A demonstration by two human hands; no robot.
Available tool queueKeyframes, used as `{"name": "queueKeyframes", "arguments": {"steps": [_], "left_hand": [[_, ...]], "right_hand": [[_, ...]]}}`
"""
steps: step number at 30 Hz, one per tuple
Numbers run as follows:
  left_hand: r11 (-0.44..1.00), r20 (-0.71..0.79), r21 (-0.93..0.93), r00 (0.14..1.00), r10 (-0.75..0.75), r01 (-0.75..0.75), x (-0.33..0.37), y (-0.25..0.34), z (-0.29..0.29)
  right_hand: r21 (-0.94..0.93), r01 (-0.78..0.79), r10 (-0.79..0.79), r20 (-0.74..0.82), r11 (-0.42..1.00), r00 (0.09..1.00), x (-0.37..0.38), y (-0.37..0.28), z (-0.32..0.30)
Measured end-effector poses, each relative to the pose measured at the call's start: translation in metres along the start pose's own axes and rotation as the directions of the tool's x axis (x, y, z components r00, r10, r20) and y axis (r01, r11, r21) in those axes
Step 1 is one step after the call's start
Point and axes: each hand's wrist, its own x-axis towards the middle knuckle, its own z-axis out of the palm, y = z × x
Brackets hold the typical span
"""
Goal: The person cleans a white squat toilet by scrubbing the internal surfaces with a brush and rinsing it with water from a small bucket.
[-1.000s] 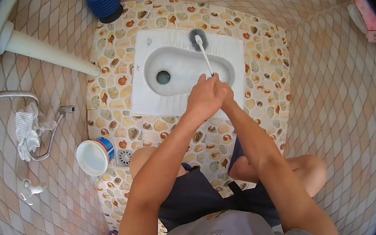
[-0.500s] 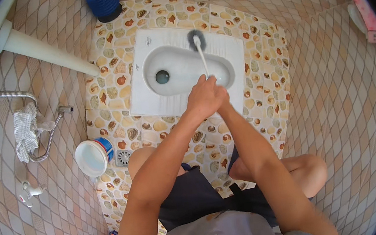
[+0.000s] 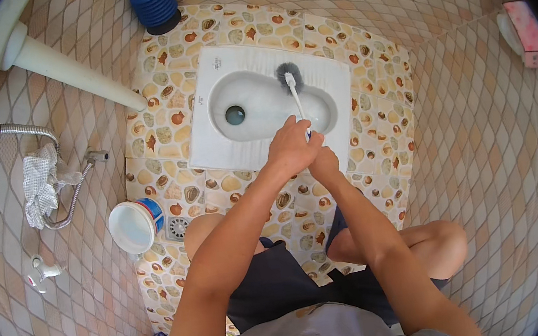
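Observation:
A toilet brush (image 3: pixel 297 101) with a white handle and a round grey bristle head lies between my hands and the far rim of the bowl. Its bristles are at the far inner edge of the white squat toilet (image 3: pixel 204 139), right of the drain hole. My left hand (image 3: pixel 291 148) is wrapped round the handle above the near rim. Just right of it and a little closer to me, my right hand (image 3: pixel 325 164) is also closed on the handle; its fingers are partly hidden. A bit of blue shows on the handle between the hands.
On the left stand a white bucket (image 3: pixel 130 228) by a floor drain (image 3: pixel 178 228), a wall tap (image 3: pixel 41 272) and a metal hose (image 3: pixel 73 200) with a cloth (image 3: pixel 41 186). A white pipe (image 3: pixel 76 72) slants down; a blue ribbed plunger-like object (image 3: pixel 154 6) stands behind.
The brush head has come toward me, from the toilet's far ridged edge to the bowl's edge. My right hand has drawn back slightly, and the view has shifted a little.

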Motion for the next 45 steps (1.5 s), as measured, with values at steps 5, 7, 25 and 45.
{"name": "queueKeyframes", "arguments": {"steps": [5, 7, 25, 45], "left_hand": [[0.995, 0.034, -0.046, 0.996, 0.087, -0.086, 0.002, 0.011, 0.001], [0.995, 0.031, -0.044, 0.995, 0.093, -0.091, 0.0, 0.008, 0.0], [0.995, 0.019, -0.068, 0.997, 0.076, -0.074, 0.007, 0.004, -0.007], [0.953, -0.534, -0.145, 0.832, 0.151, -0.266, 0.002, 0.012, -0.039]], "right_hand": [[0.021, 0.017, -0.019, 0.119, 1.0, 0.993, 0.054, -0.005, -0.035], [0.034, 0.083, -0.084, 0.013, 0.996, 0.996, 0.021, -0.001, -0.009], [0.064, 0.163, -0.171, 0.136, 0.984, 0.976, 0.07, -0.033, -0.035], [0.167, 0.376, -0.397, 0.114, 0.911, 0.911, 0.063, -0.079, -0.024]]}}
